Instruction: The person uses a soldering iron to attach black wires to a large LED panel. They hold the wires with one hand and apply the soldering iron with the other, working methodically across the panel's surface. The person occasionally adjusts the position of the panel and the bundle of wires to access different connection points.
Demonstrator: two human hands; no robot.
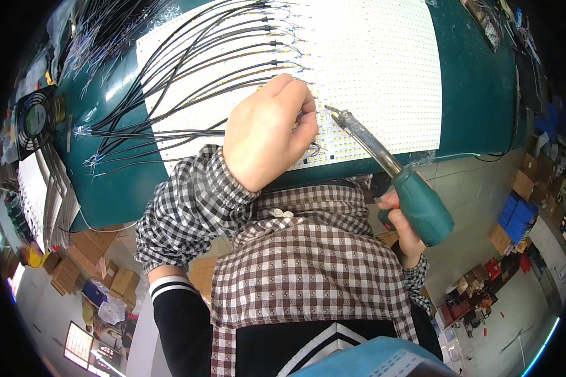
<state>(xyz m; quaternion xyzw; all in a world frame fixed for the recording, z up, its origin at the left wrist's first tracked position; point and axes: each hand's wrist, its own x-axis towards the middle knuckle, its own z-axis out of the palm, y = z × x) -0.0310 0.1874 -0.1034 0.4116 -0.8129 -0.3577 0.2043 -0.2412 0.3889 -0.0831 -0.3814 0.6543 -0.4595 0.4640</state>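
My right hand (409, 232) is wrapped around the green handle of a soldering gun (424, 204). Its metal barrel slants up and left, with the tip close above the board beside my left fingertips. My left hand (267, 129) rests over the white LED board (383, 81), thumb and forefinger pinched on what looks like a thin wire; the wire itself is mostly hidden by the fingers. Black cables (195, 69) run in from the left across the board, their stripped, coloured ends lying in a row near its middle. Some cables pass beneath my left hand.
The board lies on a green table (478, 94). At the left stand a small black fan (34, 122) and a stack of white panels (44, 188). More wires (100, 38) are bundled at the far left. Cardboard boxes (94, 251) sit on the floor.
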